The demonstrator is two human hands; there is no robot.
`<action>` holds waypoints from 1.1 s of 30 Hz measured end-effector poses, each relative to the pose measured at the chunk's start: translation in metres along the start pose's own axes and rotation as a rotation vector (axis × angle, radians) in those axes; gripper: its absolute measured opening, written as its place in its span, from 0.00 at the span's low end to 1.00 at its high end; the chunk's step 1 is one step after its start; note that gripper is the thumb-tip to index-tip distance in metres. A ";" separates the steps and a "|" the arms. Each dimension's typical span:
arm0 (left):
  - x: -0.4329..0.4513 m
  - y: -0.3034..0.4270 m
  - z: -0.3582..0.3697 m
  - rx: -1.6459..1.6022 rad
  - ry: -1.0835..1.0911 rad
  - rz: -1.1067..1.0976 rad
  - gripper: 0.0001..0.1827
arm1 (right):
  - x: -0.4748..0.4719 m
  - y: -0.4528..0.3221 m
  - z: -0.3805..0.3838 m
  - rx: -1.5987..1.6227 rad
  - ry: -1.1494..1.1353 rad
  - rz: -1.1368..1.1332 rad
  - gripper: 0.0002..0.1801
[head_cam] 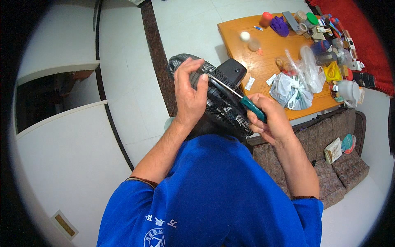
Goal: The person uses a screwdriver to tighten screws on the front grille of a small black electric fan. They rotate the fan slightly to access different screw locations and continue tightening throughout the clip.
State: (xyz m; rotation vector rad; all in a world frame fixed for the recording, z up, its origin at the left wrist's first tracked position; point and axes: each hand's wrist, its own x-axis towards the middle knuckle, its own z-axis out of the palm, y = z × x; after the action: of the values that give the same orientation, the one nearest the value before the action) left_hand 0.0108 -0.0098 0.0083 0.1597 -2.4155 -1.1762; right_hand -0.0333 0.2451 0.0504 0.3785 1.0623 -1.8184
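An electric fan [220, 103] with a black wire guard stands in front of me, tilted in the view, with its dark motor housing [236, 69] on the far side. My left hand [190, 89] grips the guard's rim, fingers over the top and thumb near the screwdriver's tip. In my right hand [271, 114] is a screwdriver, held by its teal handle [253, 108]. Its metal shaft [226, 85] runs along the guard toward my left thumb. The tip meets the rim area close to that thumb; whether it sits in a screw cannot be seen.
Right of the fan is a wooden table [240, 27] bearing plastic bags [291, 91], a purple cloth item [279, 26], a white pitcher [348, 92], jars and bottles. A patterned sofa [333, 176] stands at the lower right. White floor tiles [129, 77] lie to the left.
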 end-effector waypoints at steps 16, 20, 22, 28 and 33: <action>0.005 -0.002 0.007 0.014 0.063 -0.042 0.15 | -0.025 0.004 0.028 -0.796 0.174 -0.566 0.20; 0.005 -0.003 0.004 0.007 0.055 -0.052 0.15 | -0.025 0.003 0.025 -1.155 0.108 -0.918 0.25; 0.007 -0.005 0.003 -0.002 0.050 -0.046 0.15 | -0.016 0.004 0.017 -1.271 0.096 -1.105 0.26; 0.005 -0.002 0.001 0.018 0.032 -0.044 0.16 | -0.005 -0.008 0.005 -1.543 0.038 -1.274 0.21; 0.005 -0.010 -0.002 -0.048 0.042 -0.027 0.16 | -0.004 -0.013 0.010 -1.647 0.018 -1.178 0.21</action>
State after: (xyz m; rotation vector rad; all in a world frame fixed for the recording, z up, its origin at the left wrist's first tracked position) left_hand 0.0063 -0.0191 0.0036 0.2001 -2.3534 -1.2290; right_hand -0.0401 0.2415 0.0653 -1.4484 2.6085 -1.0441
